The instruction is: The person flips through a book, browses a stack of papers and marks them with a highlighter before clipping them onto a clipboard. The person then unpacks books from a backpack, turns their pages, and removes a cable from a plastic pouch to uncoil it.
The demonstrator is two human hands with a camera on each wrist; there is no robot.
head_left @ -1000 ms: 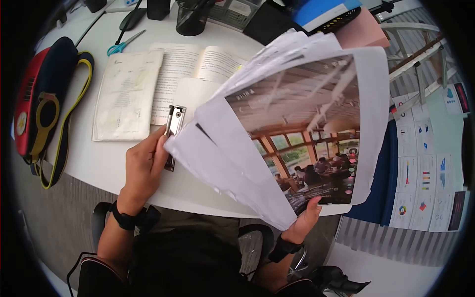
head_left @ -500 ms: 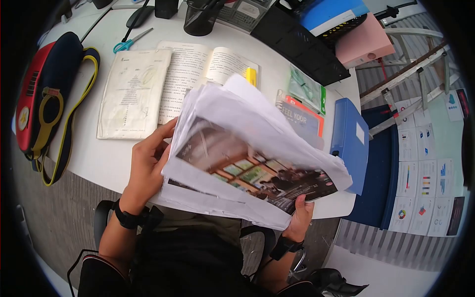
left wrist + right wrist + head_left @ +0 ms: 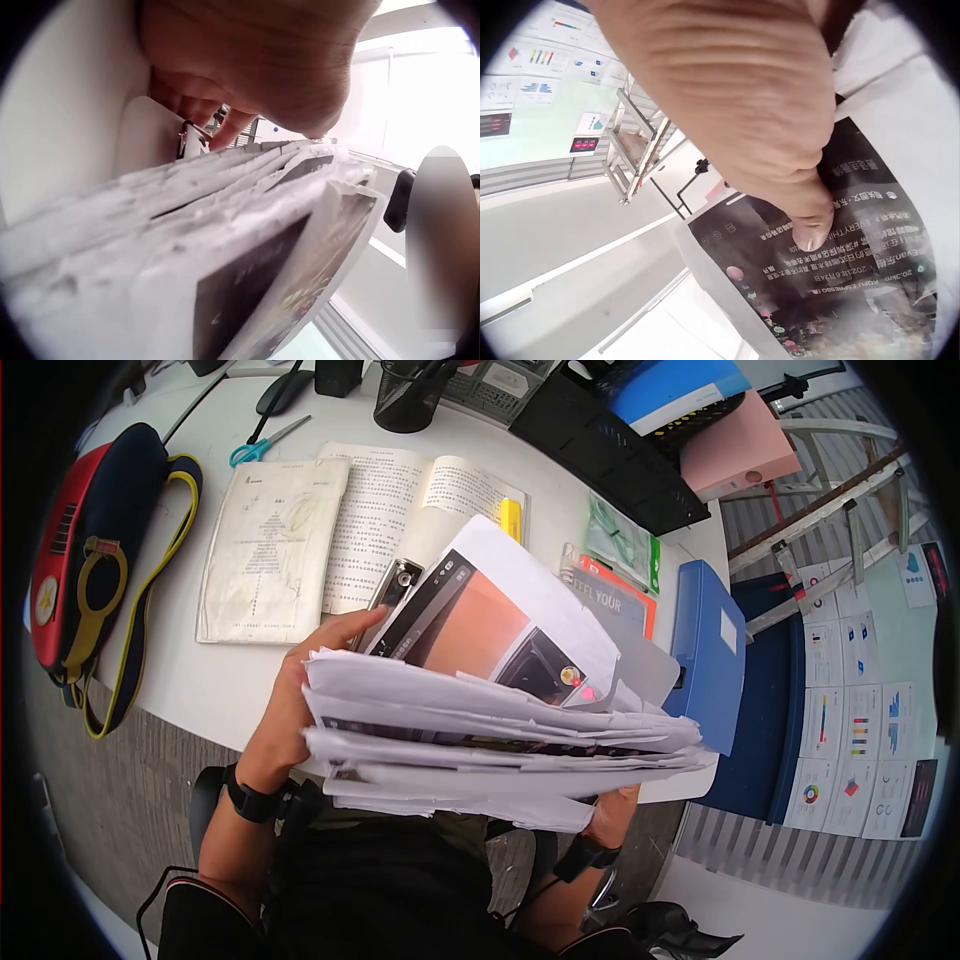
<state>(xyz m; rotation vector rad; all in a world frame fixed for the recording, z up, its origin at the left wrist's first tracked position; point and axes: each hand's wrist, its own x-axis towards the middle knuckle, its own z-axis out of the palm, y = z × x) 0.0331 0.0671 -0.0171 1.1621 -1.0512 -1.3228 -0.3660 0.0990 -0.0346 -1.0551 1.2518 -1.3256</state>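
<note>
A thick bundle of creased papers (image 3: 500, 755) spans between both hands, long edges fanned toward the body. Behind it, a printed sheet (image 3: 465, 625) lies tilted beside a metal clip (image 3: 397, 580). My left hand (image 3: 292, 705) grips the bundle's left end, its index finger stretched toward the clip; in the left wrist view the fingers (image 3: 232, 124) reach the board by the clip (image 3: 193, 140). My right hand (image 3: 612, 815) holds the right end from below, mostly hidden; in the right wrist view its thumb (image 3: 812, 229) presses on a dark printed page (image 3: 847, 262).
An open book (image 3: 375, 510) and a worn booklet (image 3: 270, 550) lie behind the left hand, with scissors (image 3: 265, 445) beyond. The red and navy case (image 3: 95, 550) is far left. A blue folder (image 3: 708, 650), a pink box (image 3: 740, 445) and a black organizer (image 3: 610, 455) stand right.
The raised papers have swung down and leftward, then tipped so their edges face the body. The clip and another printed sheet show behind them. Both hands keep holding the bundle.
</note>
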